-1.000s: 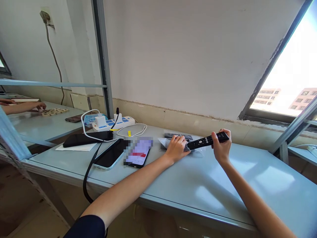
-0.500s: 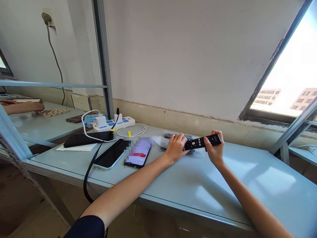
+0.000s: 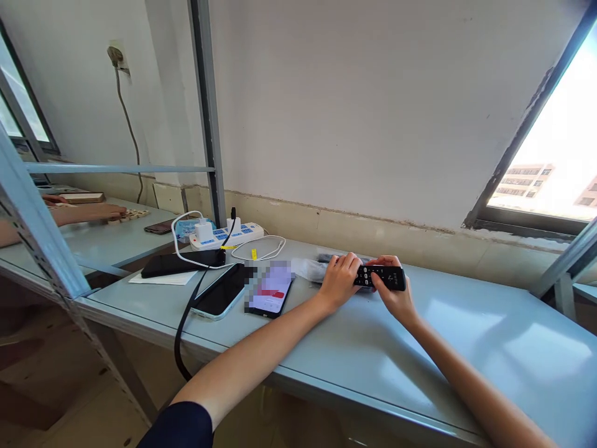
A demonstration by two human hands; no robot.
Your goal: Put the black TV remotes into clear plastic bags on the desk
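A black remote control (image 3: 381, 275) with small buttons is held level above the desk between both hands. My left hand (image 3: 341, 280) grips its left end, covering that part. My right hand (image 3: 395, 295) is closed round the right end, thumb on the button face and fingers behind. Behind and beneath the hands lies clear plastic wrapping (image 3: 308, 270) with something dark in it, partly hidden. To the left of my left hand a phone (image 3: 272, 291) with a lit, partly blurred screen lies on the desk.
A second phone (image 3: 220, 291) lies left of the lit one. Behind are a white power strip (image 3: 247, 233), a black device (image 3: 177, 262) on white paper and loose cables. A metal post (image 3: 205, 112) divides this desk from another, where a person's hand (image 3: 100, 213) handles small pieces.
The remote control has come down from its tilt to nearly level, and my right hand has moved lower and nearer my left. The view has shifted somewhat to the left.
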